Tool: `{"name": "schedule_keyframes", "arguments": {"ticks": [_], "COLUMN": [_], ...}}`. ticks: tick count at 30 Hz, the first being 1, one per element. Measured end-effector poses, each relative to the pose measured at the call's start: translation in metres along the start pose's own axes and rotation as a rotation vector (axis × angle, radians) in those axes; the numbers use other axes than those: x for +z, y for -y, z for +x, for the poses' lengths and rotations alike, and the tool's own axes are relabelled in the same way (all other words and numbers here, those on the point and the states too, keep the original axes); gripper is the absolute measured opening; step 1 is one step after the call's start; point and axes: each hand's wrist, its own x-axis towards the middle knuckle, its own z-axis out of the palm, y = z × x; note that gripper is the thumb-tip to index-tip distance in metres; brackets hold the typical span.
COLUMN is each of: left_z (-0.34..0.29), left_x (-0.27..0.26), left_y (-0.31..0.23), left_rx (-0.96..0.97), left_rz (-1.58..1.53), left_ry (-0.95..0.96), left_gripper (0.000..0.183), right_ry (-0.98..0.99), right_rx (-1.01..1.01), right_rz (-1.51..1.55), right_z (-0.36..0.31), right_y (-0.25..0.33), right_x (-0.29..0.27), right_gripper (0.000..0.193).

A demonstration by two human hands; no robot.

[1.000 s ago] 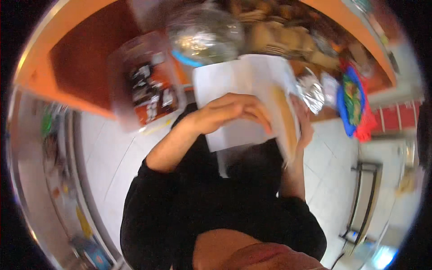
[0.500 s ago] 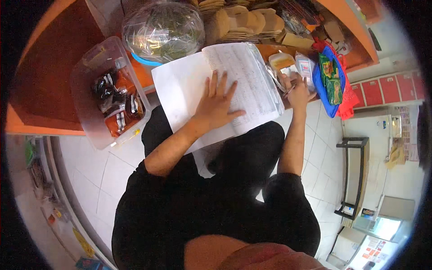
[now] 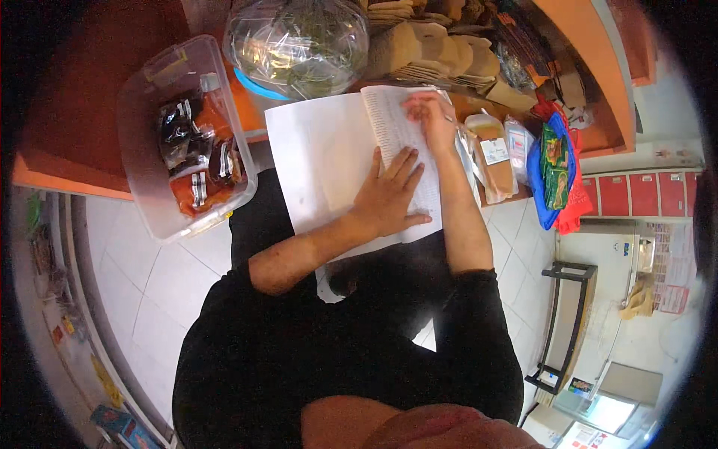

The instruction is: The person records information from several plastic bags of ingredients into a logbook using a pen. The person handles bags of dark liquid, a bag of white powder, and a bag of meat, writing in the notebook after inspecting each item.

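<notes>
White tiles flank you; your left hand lies spread, empty, on the book; your right hand half-curls over it, hold unclear.

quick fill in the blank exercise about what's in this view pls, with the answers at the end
1. The left hand lies on the open book with its fingers ____ (spread or clenched).
2. The right hand is ____ (nearer to or farther from) the top edge of the book than the left hand.
3. The clear plastic box is on the ____ (left or right) side of the book.
4. The packets set against the blue material are mainly ____ in colour.

Missing words: spread; nearer to; left; green.
</notes>
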Motion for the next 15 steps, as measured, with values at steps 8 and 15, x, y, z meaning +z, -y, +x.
{"name": "schedule_keyframes", "arguments": {"ticks": [8, 15], "left_z": [0.008, -0.011], "left_x": [-0.020, -0.001], "left_y": [0.036, 0.037], "left_rx": [0.045, -0.078], "left_rz": [-0.155, -0.142], "left_ry": [0.050, -0.212], "left_gripper": [0.083, 0.078], "right_ry": [0.034, 0.065], "right_rx": [0.013, 0.357], "right_rz": [-0.032, 0.126], "right_z": [-0.013, -0.003], "right_y": [-0.006, 0.026], "right_x": [0.002, -0.002], "right_gripper": [0.027, 0.028]}}
